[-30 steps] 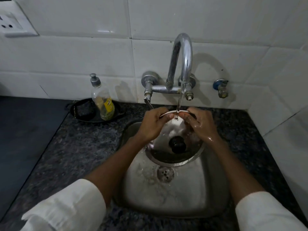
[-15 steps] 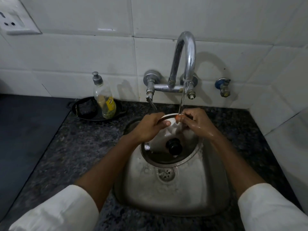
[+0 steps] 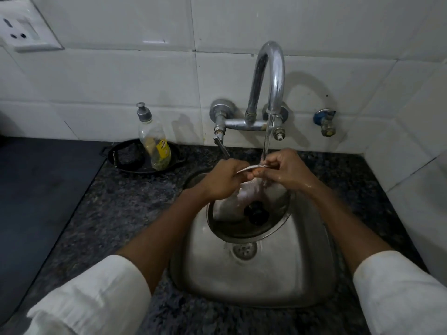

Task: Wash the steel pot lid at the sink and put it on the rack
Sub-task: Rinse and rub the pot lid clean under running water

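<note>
The steel pot lid (image 3: 242, 228), round with a black knob (image 3: 256, 212) at its middle, stands tilted in the steel sink (image 3: 254, 281), its top edge up under the running tap (image 3: 269, 76). My left hand (image 3: 223, 181) grips the rim at the upper left. My right hand (image 3: 285, 170) pinches the rim at the top, right where the thin stream of water lands. Both hands are wet. The upper part of the lid is hidden behind my fingers. No rack is in view.
A near-empty soap bottle (image 3: 154, 141) stands in a black dish (image 3: 125, 158) with a dark scrubber, left of the sink on the speckled counter (image 3: 135, 206). A second valve (image 3: 325, 122) sits on the white tiled wall, a socket (image 3: 24, 30) at upper left.
Both hands have shifted along the lid's top rim and closed in toward each other under the water. The lid stays tilted in the sink.
</note>
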